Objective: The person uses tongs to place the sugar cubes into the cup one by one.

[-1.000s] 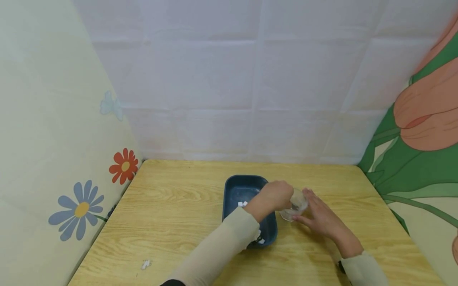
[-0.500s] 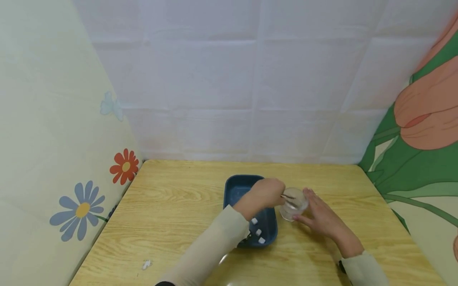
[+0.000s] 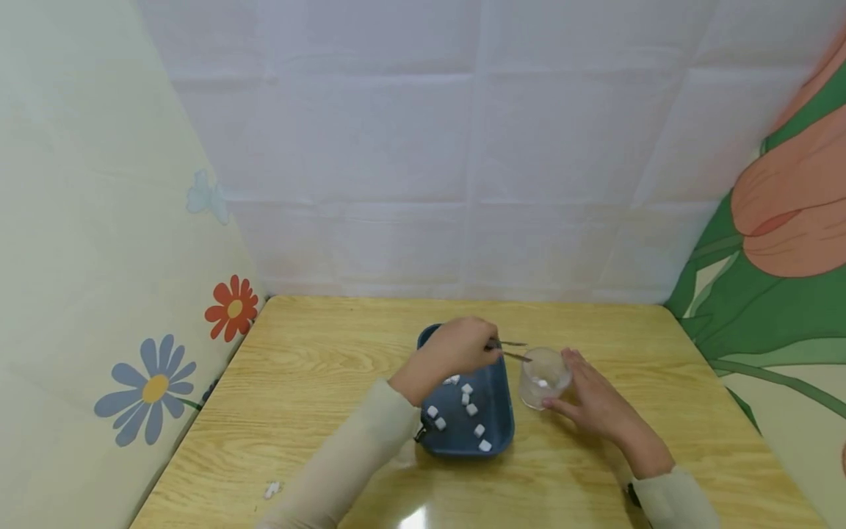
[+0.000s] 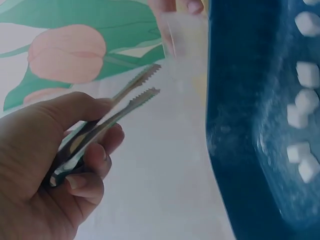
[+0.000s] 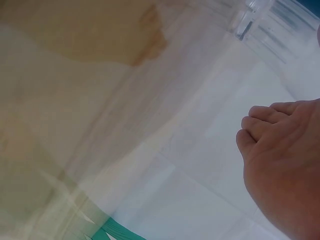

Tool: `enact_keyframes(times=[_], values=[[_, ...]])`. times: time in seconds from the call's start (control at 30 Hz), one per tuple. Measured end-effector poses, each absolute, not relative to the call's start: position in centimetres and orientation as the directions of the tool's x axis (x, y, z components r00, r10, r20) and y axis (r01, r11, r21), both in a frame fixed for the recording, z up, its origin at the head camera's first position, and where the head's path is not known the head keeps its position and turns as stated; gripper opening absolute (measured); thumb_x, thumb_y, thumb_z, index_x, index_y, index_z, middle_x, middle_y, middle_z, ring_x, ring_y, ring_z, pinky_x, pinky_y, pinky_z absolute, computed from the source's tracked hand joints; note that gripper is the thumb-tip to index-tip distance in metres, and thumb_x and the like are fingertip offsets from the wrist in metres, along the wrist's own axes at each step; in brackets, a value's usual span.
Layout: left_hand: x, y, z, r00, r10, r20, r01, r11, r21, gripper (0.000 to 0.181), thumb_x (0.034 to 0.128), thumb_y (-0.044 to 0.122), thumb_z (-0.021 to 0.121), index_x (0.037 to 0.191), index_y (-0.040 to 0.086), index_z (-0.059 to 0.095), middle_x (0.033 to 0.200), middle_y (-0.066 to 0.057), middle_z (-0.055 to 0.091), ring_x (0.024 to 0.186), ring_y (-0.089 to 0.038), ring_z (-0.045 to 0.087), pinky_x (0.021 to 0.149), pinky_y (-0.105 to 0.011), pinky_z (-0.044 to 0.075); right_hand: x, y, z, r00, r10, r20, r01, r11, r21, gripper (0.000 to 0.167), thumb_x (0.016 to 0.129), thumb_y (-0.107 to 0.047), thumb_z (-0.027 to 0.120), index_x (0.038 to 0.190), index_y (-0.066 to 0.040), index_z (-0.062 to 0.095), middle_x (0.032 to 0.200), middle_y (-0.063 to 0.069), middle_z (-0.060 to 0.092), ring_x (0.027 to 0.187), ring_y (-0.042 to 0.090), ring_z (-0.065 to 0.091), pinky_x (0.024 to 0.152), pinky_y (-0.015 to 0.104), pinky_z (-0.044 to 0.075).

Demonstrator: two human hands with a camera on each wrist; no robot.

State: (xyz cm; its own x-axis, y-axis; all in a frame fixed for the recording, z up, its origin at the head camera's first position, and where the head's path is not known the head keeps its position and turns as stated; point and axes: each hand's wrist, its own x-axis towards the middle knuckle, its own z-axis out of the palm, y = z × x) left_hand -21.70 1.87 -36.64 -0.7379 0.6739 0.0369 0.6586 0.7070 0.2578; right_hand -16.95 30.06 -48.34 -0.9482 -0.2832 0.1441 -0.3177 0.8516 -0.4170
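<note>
The left hand (image 3: 456, 349) has drawn back from the clear cup (image 3: 532, 394) and is now over the blue tray (image 3: 494, 386). With it, the metal tongs (image 4: 120, 113) have come back from inside the cup to the tray side of its rim, their two prongs spread wider than half a second ago. A white cube (image 3: 542, 383) now shows plainly in the cup. The pale sleeve (image 3: 357, 448) has swung aside too, so I see more white cubes (image 3: 471, 409) in the tray, and brighter glare (image 3: 413, 519) on the bench (image 3: 317, 367).
</note>
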Motion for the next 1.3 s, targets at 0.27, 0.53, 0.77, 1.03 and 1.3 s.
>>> enact_keyframes(times=[0.27,0.53,0.77,1.03,1.3], values=[[-21.9,-0.7,-36.3,-0.735,0.670,0.104,0.674,0.703,0.229,0.014,0.0993,0.029,0.066,0.092,0.017,0.066,0.071,0.009,0.057,0.057,-0.007,0.047,0.056,-0.024,0.038,-16.9,30.1,-48.1,-0.947,-0.289,0.143,-0.322,0.849,-0.419,0.106,0.088,-0.055,0.072,0.153,0.013,0.024,0.157,0.037,0.025,0.146,0.053,0.023,0.113,0.066,0.024],[-21.9,-3.3,-36.4,-0.755,0.642,0.135,0.654,0.720,0.235,0.014,0.0988,0.028,0.067,0.095,0.015,0.070,0.074,0.007,0.060,0.058,-0.006,0.047,0.060,-0.026,0.041,-16.9,30.3,-48.2,-0.947,-0.290,0.138,-0.321,0.845,-0.428,0.107,0.089,-0.054,0.072,0.153,0.015,0.022,0.157,0.037,0.024,0.146,0.054,0.023,0.113,0.066,0.024],[-21.9,-5.3,-37.2,-0.772,0.621,0.135,0.633,0.730,0.259,0.014,0.0981,0.027,0.068,0.092,0.014,0.070,0.072,0.006,0.059,0.058,-0.007,0.048,0.061,-0.028,0.043,-17.0,30.3,-48.2,-0.944,-0.296,0.143,-0.329,0.841,-0.430,0.107,0.089,-0.054,0.072,0.153,0.014,0.023,0.157,0.037,0.025,0.145,0.054,0.023,0.113,0.066,0.025],[-22.1,-7.2,-38.6,-0.781,0.611,0.131,0.619,0.729,0.291,0.015,0.0981,0.026,0.068,0.091,0.013,0.072,0.071,0.004,0.062,0.057,-0.006,0.048,0.061,-0.029,0.044,-17.1,30.4,-48.4,-0.945,-0.293,0.147,-0.328,0.841,-0.431,0.107,0.088,-0.055,0.072,0.153,0.014,0.023,0.157,0.038,0.025,0.145,0.054,0.023,0.112,0.067,0.025],[-22.2,-8.8,-40.1,-0.808,0.579,0.107,0.582,0.758,0.295,0.021,0.0960,0.023,0.071,0.103,0.004,0.075,0.091,-0.005,0.074,0.073,-0.011,0.065,0.071,-0.031,0.055,-16.9,30.3,-48.3,-0.951,-0.283,0.123,-0.308,0.849,-0.429,0.108,0.089,-0.058,0.070,0.155,0.013,0.021,0.159,0.035,0.023,0.147,0.052,0.022,0.113,0.066,0.024]])
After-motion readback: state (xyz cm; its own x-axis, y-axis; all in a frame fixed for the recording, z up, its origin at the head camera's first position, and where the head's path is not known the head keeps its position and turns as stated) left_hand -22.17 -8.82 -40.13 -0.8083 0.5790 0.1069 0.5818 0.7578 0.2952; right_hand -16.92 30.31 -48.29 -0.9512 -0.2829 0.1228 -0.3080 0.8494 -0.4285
